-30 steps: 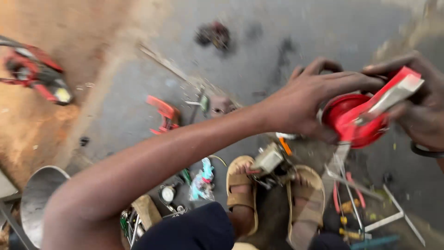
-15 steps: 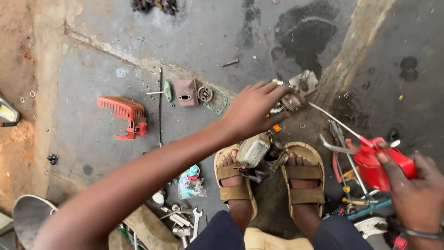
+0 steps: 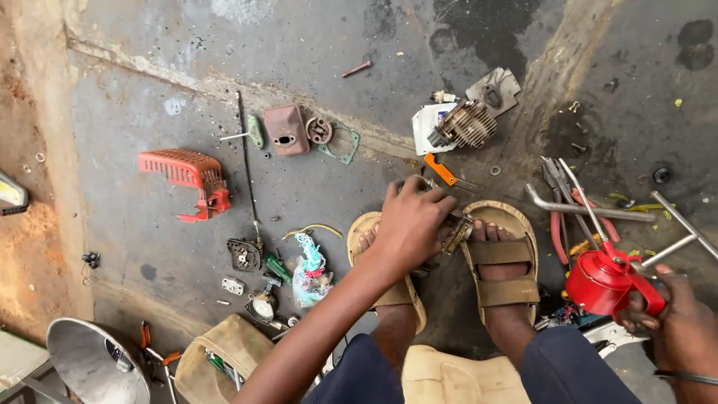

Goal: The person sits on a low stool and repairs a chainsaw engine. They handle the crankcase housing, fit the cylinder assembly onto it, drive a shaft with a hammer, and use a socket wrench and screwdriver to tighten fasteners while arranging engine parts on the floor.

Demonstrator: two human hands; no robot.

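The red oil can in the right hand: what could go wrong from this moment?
The right hand grips the red oil can low beside the sandals, so oil might drip onto a foot or the floor. The left hand covers a small metal part between the feet; its long spout could poke those fingers. Loose tools nearby may snag the can.

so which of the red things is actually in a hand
The red round oil can with a long spout, held by the right hand at the lower right. The red ribbed plastic cover lies untouched on the floor at the left.
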